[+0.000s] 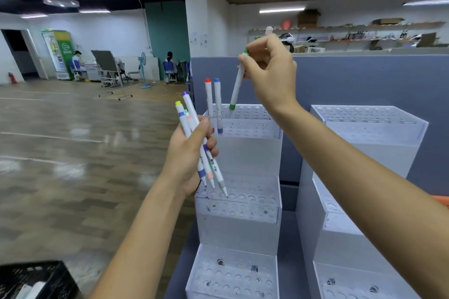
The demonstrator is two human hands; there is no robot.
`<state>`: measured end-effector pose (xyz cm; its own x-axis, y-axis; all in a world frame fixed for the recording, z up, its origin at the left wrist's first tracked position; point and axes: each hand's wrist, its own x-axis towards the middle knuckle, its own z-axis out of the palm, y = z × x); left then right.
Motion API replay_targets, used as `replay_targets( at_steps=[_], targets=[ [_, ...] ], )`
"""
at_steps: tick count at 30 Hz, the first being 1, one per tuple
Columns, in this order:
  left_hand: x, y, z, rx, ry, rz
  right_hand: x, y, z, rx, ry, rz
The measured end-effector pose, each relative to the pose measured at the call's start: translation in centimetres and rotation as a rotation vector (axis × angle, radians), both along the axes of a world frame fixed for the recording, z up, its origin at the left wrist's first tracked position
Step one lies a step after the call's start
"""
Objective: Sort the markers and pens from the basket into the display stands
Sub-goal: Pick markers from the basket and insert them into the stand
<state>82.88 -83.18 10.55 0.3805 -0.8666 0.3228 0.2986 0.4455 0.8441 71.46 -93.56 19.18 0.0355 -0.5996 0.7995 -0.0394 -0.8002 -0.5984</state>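
Over the top tier of the left display stand (252, 114), the right hand (269, 73) pinches a green marker (237, 82) tip down, just right of the red marker (209, 97) and blue marker (218, 102). Nearer, the left hand (189, 155) grips a bundle of markers (194, 133).

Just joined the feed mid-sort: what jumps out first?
The right hand, raised centre frame, pinches a green-tipped marker, tip down over the top tier of the left stand, where a red-capped marker and a blue-capped marker stand. Lower left of it, the left hand grips a bundle of markers.
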Motion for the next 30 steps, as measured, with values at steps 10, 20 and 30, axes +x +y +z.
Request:
replay_targets(
  at_steps=[10,20,30],
  targets=[
    [-0.1,0.0,0.1,0.000,0.064,0.028,1.7,0.2,-1.5,-0.020,0.278,-0.043],
    [0.1,-0.4,0.0,-0.093,0.168,-0.012,0.1,2.3,-3.1,-0.164,0.306,-0.144],
    [-0.8,-0.7,0.9,-0.164,0.118,-0.043,-1.1,5.9,-6.3,0.112,0.659,0.182]
  ],
)
